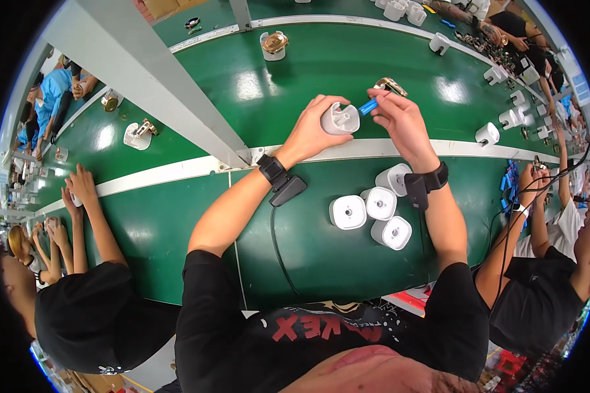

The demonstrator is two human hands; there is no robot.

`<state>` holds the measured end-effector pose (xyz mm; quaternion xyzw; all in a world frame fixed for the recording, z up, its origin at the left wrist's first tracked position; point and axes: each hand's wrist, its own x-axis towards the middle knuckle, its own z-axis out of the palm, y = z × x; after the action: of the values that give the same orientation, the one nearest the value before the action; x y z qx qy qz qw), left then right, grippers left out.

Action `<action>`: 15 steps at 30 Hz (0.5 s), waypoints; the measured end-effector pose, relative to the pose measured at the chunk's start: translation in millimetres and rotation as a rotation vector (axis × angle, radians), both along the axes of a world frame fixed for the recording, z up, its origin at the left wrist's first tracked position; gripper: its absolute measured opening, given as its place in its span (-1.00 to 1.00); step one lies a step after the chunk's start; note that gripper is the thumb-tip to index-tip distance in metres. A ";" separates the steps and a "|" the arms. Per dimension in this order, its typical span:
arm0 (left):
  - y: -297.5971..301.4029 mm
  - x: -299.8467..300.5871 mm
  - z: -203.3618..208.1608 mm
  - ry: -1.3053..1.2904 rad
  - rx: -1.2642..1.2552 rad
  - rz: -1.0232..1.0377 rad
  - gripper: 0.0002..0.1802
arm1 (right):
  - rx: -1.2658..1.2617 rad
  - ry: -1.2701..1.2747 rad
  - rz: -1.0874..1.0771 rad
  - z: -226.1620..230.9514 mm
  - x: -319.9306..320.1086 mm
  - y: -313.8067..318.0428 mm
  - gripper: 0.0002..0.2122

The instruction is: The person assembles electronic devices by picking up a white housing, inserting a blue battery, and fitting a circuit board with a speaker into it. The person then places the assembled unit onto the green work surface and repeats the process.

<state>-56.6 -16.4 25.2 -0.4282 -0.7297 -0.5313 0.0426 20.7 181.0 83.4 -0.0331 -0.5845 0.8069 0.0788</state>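
Observation:
My left hand [313, 131] is wrapped round a white plastic housing [341, 120], its open hollow side facing up and a post showing inside. Just to the right, the fingers of my right hand [403, 121] pinch a small blue cylinder [368, 107] that looks like a battery, close to the housing's rim. A gold and silver metal part [391, 86] shows behind the right fingers; whether they hold it too, I cannot tell. Several more white housings, one of them a rounded-square piece [348, 213], stand on the green bench below my right hand.
A white rail [373, 148] separates the bench from a green conveyor [321, 72] carrying white housings, one with a gold part [275, 44]. A grey post [157, 72] rises at left. Blue cylinders [510, 187] lie near a co-worker at right; another works at left.

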 end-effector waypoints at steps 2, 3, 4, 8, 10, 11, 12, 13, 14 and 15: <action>2.5 7.5 13.4 0.003 -0.004 -0.001 -0.29 | 0.246 0.037 -0.043 7.6 8.2 -4.5 -0.81; 3.7 11.6 20.7 0.009 -0.009 0.002 -0.28 | 0.247 0.034 -0.048 11.1 11.9 -5.4 -0.81; 3.1 14.7 27.5 0.019 -0.016 0.006 -0.28 | 0.298 0.074 -0.066 14.9 14.6 -7.6 -0.82; 2.6 26.7 40.9 0.041 -0.124 0.017 -0.20 | 0.453 0.131 -0.112 31.9 26.6 -12.8 -0.85; 3.2 33.0 49.7 0.035 -0.155 0.051 -0.17 | 0.561 0.094 -0.128 37.2 32.9 -15.1 -0.86; 3.7 35.6 53.6 0.030 -0.186 0.089 -0.15 | 0.561 0.093 -0.131 36.7 34.9 -16.9 -0.86; 4.3 37.3 55.5 0.024 -0.217 0.128 -0.13 | 0.553 0.131 -0.155 35.6 36.5 -19.4 -0.86; 5.1 38.0 54.6 0.025 -0.217 0.125 -0.13 | 0.546 0.169 -0.179 34.5 37.6 -21.5 -0.86; 5.4 38.7 52.3 0.103 -0.165 0.136 -0.13 | 0.538 0.207 -0.202 33.7 38.4 -22.9 -0.86; 5.6 39.5 51.2 0.182 -0.113 0.146 -0.12 | 0.538 0.208 -0.205 33.4 38.8 -23.3 -0.86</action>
<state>-17.1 -10.8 76.3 -0.4219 -0.7809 -0.4438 0.1231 59.5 157.7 116.8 0.0130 -0.7596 0.6100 0.2251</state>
